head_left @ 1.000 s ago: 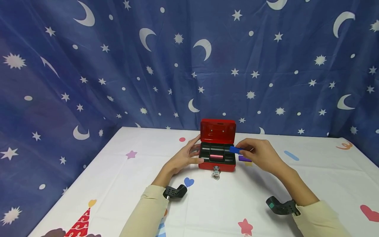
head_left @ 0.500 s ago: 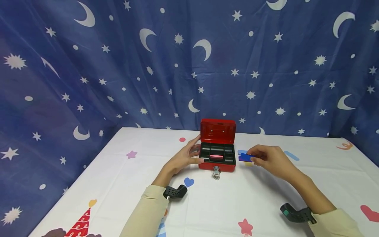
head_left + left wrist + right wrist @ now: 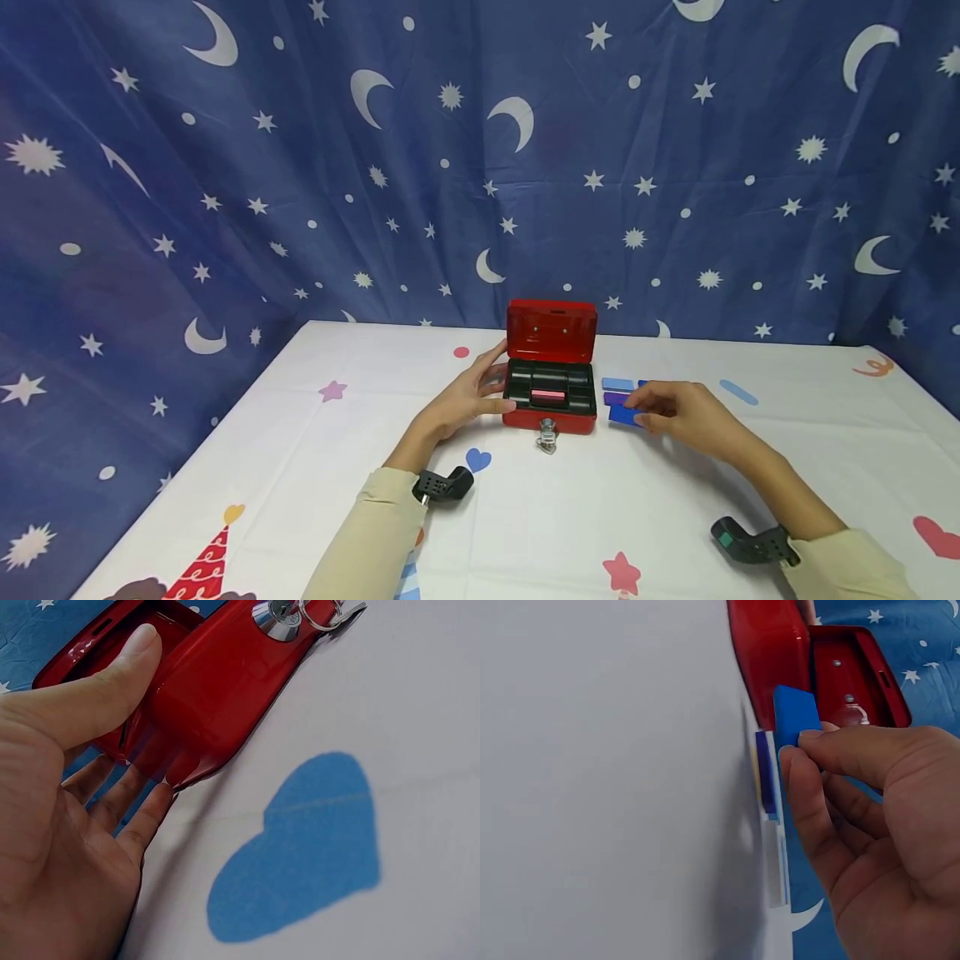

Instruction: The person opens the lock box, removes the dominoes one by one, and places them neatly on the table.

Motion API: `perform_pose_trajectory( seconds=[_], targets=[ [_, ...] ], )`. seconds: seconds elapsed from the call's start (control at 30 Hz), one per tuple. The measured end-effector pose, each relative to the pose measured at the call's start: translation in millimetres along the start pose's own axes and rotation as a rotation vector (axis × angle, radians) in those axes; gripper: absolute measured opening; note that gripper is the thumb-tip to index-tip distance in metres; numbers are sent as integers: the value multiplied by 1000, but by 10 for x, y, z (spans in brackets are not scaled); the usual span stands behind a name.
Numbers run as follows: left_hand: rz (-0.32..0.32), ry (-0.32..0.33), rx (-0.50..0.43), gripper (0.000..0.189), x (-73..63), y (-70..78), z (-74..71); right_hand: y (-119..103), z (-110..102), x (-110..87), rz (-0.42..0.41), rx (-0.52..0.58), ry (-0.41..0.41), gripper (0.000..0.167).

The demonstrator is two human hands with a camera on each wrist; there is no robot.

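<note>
A red cash box [image 3: 573, 423] stands with its lid [image 3: 552, 333] raised, showing a black inner tray with a pink bar in its middle. My left hand [image 3: 467, 402] rests against the box's left side, its thumb [image 3: 112, 694] by the front corner and its fingers along the side wall. To the right of the box, my right hand [image 3: 682, 414] pinches a flat blue block [image 3: 795, 716] between thumb and fingertips. Behind that block lie a purple block [image 3: 614, 399] and a light blue block [image 3: 617, 384]. Another dark blue piece is partly hidden by the right hand.
Keys on a ring [image 3: 547, 446] hang from the lock at the box's front. A white cloth with printed shapes, such as a blue heart [image 3: 477, 459], covers the table. Close behind the box hangs a blue curtain [image 3: 420, 167] with moons and stars.
My right hand has carried the blue block from above the tray's right side out to the right, then slightly toward the table's front. The left hand has stayed on the box.
</note>
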State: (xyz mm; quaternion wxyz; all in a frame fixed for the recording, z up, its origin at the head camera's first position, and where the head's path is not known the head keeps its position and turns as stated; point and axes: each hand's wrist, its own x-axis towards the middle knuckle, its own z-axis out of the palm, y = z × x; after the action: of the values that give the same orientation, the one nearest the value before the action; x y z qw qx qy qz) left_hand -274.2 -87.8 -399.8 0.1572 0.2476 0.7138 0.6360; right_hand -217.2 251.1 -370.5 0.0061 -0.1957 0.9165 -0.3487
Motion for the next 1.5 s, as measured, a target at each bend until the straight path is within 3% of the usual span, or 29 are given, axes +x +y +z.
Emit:
perform_pose_trajectory(
  seconds=[0.27, 0.87, 1.5],
  targets=[
    [4, -2, 2, 96, 8, 5, 8, 50, 58, -8, 0, -41, -24, 13],
    [-1, 12, 8, 95, 15, -16, 1, 107, 132, -6, -92, -166, 56, 24],
    [-2, 11, 7, 96, 8, -5, 6, 109, 154, -5, -82, -170, 94, 18]
  ],
)
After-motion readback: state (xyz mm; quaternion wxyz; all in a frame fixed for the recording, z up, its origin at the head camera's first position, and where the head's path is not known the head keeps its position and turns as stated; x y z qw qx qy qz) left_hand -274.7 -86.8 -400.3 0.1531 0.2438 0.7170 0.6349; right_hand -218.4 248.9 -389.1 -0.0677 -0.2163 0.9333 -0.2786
